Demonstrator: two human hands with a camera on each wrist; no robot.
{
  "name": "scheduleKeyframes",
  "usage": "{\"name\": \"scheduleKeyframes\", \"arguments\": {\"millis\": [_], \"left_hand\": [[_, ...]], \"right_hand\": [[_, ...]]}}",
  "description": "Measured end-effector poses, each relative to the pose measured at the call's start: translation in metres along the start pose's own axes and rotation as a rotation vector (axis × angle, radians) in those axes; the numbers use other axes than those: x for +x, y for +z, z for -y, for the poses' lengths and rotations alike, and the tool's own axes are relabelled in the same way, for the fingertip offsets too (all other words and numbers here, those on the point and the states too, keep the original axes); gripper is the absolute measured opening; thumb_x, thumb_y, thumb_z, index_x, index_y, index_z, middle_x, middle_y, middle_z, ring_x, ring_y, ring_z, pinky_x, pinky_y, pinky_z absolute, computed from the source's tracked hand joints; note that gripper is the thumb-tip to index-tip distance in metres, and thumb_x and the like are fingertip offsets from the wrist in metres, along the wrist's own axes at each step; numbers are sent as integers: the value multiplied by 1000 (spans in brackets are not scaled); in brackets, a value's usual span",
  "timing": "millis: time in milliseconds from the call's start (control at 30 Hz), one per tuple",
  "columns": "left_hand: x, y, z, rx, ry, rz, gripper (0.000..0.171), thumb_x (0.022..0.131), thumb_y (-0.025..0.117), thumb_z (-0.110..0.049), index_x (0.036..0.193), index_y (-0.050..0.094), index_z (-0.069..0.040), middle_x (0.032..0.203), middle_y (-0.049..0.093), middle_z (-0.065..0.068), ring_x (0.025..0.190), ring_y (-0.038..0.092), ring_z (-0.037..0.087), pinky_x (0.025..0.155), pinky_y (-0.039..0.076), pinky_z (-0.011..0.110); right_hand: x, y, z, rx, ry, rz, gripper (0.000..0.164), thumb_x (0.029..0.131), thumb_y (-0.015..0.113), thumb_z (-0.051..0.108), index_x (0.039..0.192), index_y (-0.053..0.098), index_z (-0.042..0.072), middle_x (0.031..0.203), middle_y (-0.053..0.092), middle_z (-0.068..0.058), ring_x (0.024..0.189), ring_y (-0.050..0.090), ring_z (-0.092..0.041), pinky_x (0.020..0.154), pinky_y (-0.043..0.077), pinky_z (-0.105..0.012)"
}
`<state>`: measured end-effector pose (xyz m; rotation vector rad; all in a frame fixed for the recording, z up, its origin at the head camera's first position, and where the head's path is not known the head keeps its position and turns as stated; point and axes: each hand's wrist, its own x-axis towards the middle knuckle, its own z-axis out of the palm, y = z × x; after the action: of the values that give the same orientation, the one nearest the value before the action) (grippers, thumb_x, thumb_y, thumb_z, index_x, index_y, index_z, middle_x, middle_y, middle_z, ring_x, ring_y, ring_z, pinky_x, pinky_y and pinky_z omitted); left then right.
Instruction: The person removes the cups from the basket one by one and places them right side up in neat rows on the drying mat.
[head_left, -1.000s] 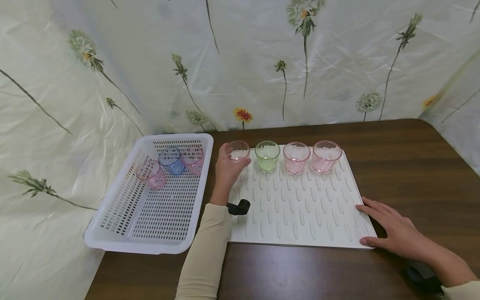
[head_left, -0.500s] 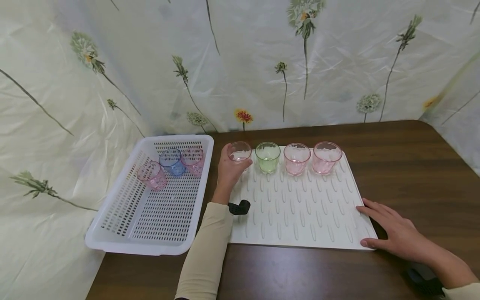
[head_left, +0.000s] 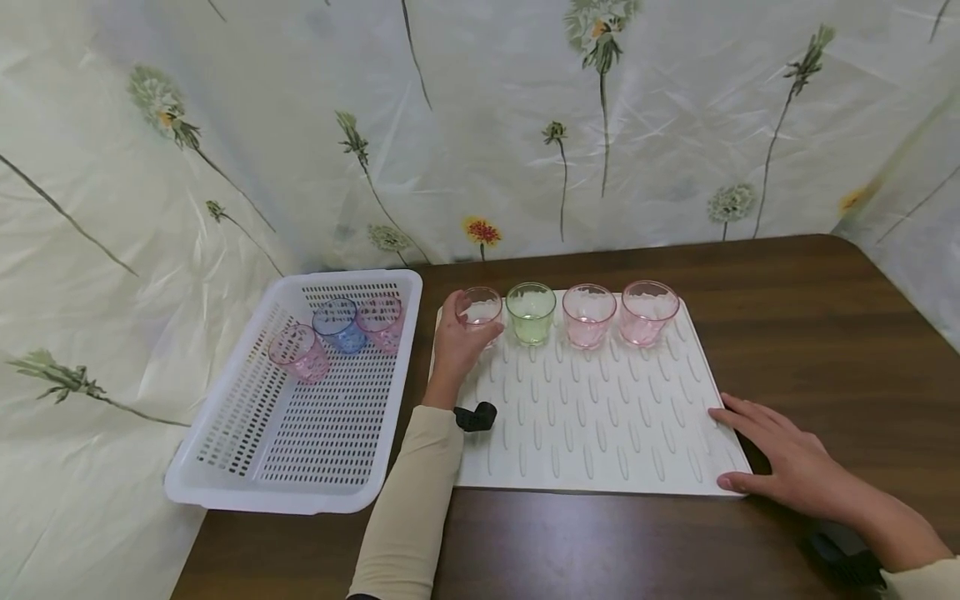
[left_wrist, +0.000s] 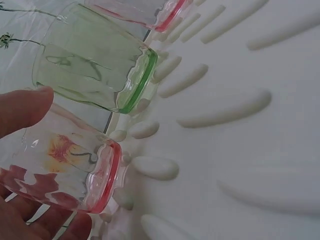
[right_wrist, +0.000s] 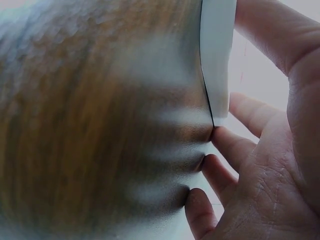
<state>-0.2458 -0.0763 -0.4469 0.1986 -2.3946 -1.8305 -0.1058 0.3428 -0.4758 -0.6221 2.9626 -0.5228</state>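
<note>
My left hand [head_left: 457,343] grips a clear, pink-tinted drinking glass [head_left: 481,305] at the left end of a row along the far edge of a white ridged drying tray [head_left: 592,433]. In the left wrist view, the thumb and fingers lie on opposite sides of this glass [left_wrist: 65,160], whose base is close to the tray's ridges; contact is hard to judge. Right beside it stands a green glass [head_left: 531,315], followed by two pink glasses, one [head_left: 589,318] in the middle and one [head_left: 648,315] at the right end. My right hand [head_left: 787,462] touches the tray's right edge with extended fingers.
Left of the tray sits a white perforated basket [head_left: 176,475]. Inside it are a blue glass [head_left: 340,327] and two pink glasses, one tilted [head_left: 300,354] and one [head_left: 381,325] near the right wall. A brown wooden table [head_left: 570,550] bears everything; a floral curtain [head_left: 480,125] hangs behind.
The glass in my left hand has shifted slightly right, closer to the green glass, and appears a little lower. My right hand stays at the tray's edge.
</note>
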Motion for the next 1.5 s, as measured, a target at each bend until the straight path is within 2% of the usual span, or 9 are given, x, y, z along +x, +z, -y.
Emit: {"name": "scheduleKeyframes", "arguments": {"millis": [200,500,600,700,833,900,1133,1300,1500], "left_hand": [[1,0,0,8,3,-11,81,78,82,-16,146,38,-13,146,53,12,137,48,35,111,45,47],[1,-1,-7,36,-51,-9,83,76,82,-15,146,37,-12,144,52,17,132,51,36,106,48,48],[1,-3,-8,61,-55,-6,84,76,83,-16,146,37,-11,145,50,19,131,51,36,106,48,49],[1,-4,-7,92,-34,-17,90,73,85,-19,148,35,-10,153,38,18,137,44,36,111,43,51],[-1,-5,-11,124,35,-74,101,74,87,-26,153,27,-10,163,16,16,150,26,35,120,32,53],[-3,-5,-17,123,94,-104,101,77,85,-29,155,24,-10,165,11,15,153,19,34,121,28,54],[-10,-4,-40,99,327,-212,62,87,73,-28,139,48,-6,152,41,14,143,39,28,119,34,48],[-18,-2,-58,17,409,-264,39,92,69,-19,126,59,-2,135,57,14,129,54,27,109,45,45],[-32,-3,-88,-129,474,-264,31,93,66,-15,122,62,-3,128,62,13,119,60,27,96,52,48]], "right_hand": [[1,-1,2,-8,-8,-3,90,74,82,49,148,42,16,157,35,-18,131,36,-44,77,40,-64],[2,-2,5,-12,-1,11,90,74,82,48,147,42,13,155,36,-21,131,37,-45,79,40,-68],[3,-2,6,-8,-3,19,90,74,82,48,147,42,13,154,36,-22,131,37,-46,80,40,-70],[3,-2,7,-3,-7,19,90,74,82,47,147,42,12,155,36,-22,131,37,-45,80,40,-70],[2,-3,7,-3,-6,13,90,74,83,46,147,42,12,155,36,-22,131,37,-45,79,40,-68],[2,-4,7,-4,-1,18,90,74,83,46,147,42,12,155,36,-22,131,37,-46,79,40,-68],[0,-2,4,-16,-2,8,90,74,82,47,147,42,13,155,36,-21,131,38,-45,78,41,-66],[-1,-1,4,-14,-11,1,91,74,83,46,147,42,13,155,36,-21,130,38,-45,78,41,-67],[0,-2,5,-7,4,15,91,74,83,47,147,42,12,155,35,-22,132,36,-46,79,40,-67]]}}
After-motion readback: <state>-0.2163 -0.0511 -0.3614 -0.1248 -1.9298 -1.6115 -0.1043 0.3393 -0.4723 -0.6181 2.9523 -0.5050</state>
